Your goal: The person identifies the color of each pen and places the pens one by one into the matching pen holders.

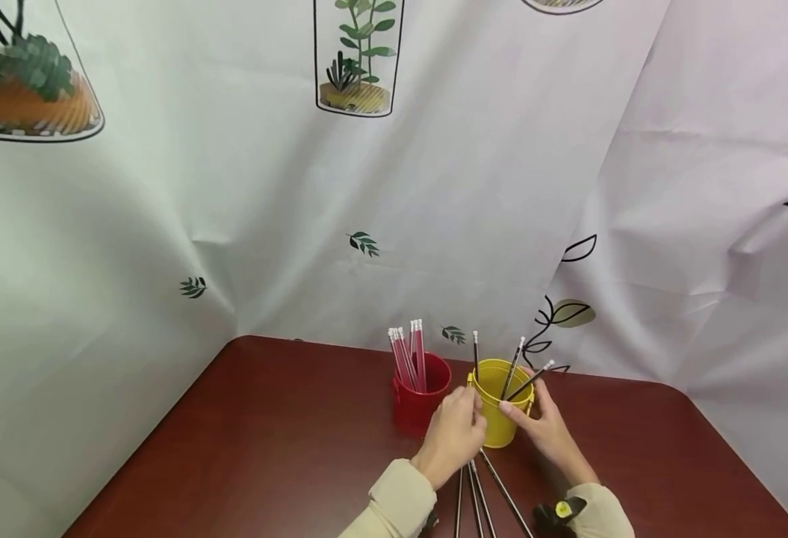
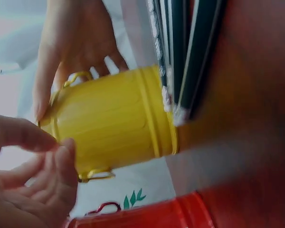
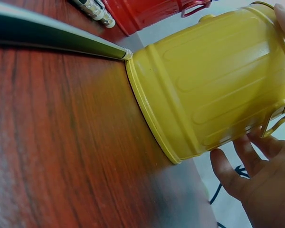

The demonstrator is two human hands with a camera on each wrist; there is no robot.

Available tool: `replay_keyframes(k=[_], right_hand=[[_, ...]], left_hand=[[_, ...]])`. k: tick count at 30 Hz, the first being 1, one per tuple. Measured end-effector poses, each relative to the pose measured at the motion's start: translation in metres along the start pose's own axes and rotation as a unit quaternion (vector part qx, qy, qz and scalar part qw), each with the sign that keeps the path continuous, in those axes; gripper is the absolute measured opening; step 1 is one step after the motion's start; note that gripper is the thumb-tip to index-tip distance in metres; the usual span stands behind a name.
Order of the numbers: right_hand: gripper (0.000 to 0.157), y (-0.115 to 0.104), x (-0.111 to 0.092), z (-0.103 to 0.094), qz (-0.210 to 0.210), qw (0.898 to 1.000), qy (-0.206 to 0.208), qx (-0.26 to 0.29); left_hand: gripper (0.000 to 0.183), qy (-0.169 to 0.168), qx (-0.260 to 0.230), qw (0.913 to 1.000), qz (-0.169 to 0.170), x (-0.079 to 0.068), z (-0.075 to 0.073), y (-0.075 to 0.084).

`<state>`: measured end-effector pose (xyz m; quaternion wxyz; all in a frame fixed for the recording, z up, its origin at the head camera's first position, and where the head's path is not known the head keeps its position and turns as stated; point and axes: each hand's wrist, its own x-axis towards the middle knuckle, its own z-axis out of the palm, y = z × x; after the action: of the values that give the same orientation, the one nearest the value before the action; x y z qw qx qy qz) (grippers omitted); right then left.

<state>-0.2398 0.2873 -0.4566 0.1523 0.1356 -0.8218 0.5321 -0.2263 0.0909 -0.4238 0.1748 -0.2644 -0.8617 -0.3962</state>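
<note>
A yellow bucket point(image 1: 499, 422) stands on the table, with 3 black pencils point(image 1: 515, 366) leaning in it, white eraser ends up. My right hand point(image 1: 548, 430) holds it from the right, thumb at the rim and fingers along the side. At the left of the rim is my left hand point(image 1: 453, 433), fingers bent; in the left wrist view its thumb and fingertips meet beside the rim. Whether anything lies between them is hidden. Several more black pencils point(image 1: 484, 497) lie on the table in front, eraser ends toward the bucket's base point(image 3: 154, 102).
Just left of the yellow bucket stands a red bucket point(image 1: 414, 415) with several pink pencils point(image 1: 407, 359) in it. The reddish-brown table point(image 1: 252, 433) meets a white printed cloth point(image 1: 266, 194) at the back. Each wrist carries a small dark device, the right one point(image 1: 562, 510) showing yellow.
</note>
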Motion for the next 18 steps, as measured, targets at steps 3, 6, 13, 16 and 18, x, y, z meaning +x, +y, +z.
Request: replay_keyframes(k=[3,6,13,16,18], right_hand=[[0.067,0.003,-0.004,0.002,-0.004,1.000,-0.004,-0.001],[0.066,0.004,-0.004,0.004,-0.001,1.000,0.001,0.011],[0.067,0.003,-0.001,0.004,0.020,1.000,0.003,0.013],[0.067,0.004,-0.001,0.002,0.018,1.000,0.005,0.007],[0.067,0.005,0.000,0.001,0.017,1.000,0.006,0.003]], left_hand=[[0.013,-0.056,0.024,0.9969,-0.049,-0.009,0.003,0.000],[0.017,-0.078,0.065,0.9924,-0.070,-0.015,0.004,-0.001],[0.018,-0.148,0.178,0.9651,-0.122,-0.024,-0.002,0.004],[0.015,-0.186,0.198,0.9526,-0.137,-0.024,-0.001,0.007],[0.014,-0.196,0.203,0.9494,-0.137,-0.023,0.000,0.008]])
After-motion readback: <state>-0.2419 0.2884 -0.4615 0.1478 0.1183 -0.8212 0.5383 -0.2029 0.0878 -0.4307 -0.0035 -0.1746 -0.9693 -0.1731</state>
